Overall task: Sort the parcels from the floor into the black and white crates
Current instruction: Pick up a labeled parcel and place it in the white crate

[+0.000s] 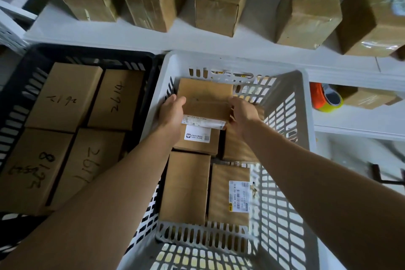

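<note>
A brown cardboard parcel (205, 98) with a white label along its near edge is held over the far part of the white crate (304, 98). My left hand (172, 112) grips its left side and my right hand (242, 114) grips its right side. Below it in the white crate lie several more brown parcels, one with a white sticker (197, 138) and one with a barcode label (230, 193). The black crate (13, 103) on the left holds several parcels with handwritten numbers, such as one at the far left (63, 96).
Several brown boxes stand on the white floor beyond the crates, among them one in the middle (221, 0) and one at the right (306, 11). Rolls of orange and yellow tape (326, 98) lie right of the white crate beside a small box (368, 97).
</note>
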The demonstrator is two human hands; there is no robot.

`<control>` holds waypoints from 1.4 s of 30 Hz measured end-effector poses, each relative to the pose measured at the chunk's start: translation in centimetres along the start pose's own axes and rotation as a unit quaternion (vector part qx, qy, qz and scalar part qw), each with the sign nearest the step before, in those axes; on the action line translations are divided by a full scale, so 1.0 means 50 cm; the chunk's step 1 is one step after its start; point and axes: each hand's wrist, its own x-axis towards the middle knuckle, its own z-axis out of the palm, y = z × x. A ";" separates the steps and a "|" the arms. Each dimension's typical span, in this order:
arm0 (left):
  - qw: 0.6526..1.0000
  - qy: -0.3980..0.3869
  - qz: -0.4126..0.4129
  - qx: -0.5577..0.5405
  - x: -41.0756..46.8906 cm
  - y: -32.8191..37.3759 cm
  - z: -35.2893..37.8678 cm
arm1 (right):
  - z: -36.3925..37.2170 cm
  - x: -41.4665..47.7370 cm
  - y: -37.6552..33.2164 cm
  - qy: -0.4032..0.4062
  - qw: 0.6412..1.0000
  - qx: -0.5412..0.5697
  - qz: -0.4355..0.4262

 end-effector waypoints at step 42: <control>0.849 -0.407 0.335 -0.002 -0.471 0.289 -0.189 | 0.027 -0.656 -0.116 0.129 0.907 0.143 -0.375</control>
